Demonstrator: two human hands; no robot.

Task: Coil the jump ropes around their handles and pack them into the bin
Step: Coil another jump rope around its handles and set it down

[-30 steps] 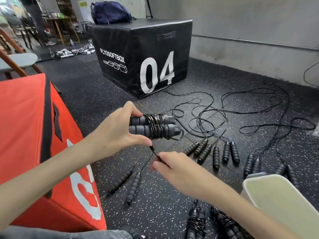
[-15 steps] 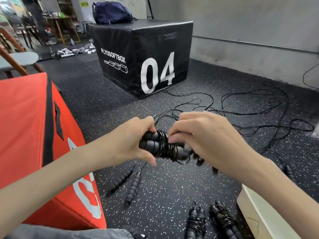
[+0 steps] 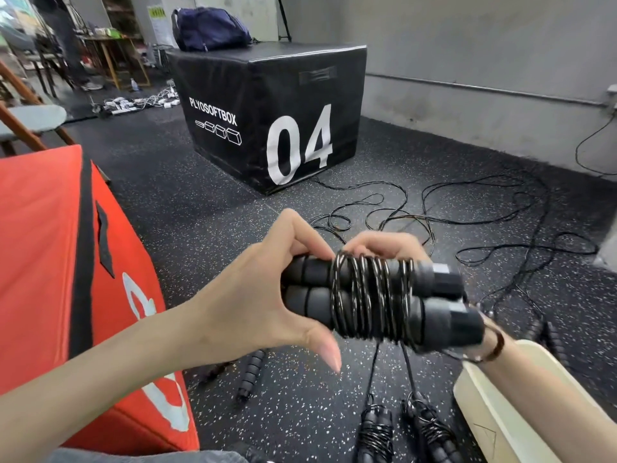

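Your right hand (image 3: 384, 247) swung behind the coiled handles (image 3: 377, 295), both hands gripping them; wrap's done, bin (image 3: 494, 406) just right of them.

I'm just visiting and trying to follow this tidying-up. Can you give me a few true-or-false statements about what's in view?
1. The left hand holds a pair of handles wound with rope. True.
2. The black plyo box is marked 07. False: it reads 04.
3. Two coiled jump ropes lie on the floor near the cream bin. True.
4. A red backpack sits on the black box. False: the bag is dark blue.
5. Every rope is coiled. False: loose ropes sprawl across the floor.
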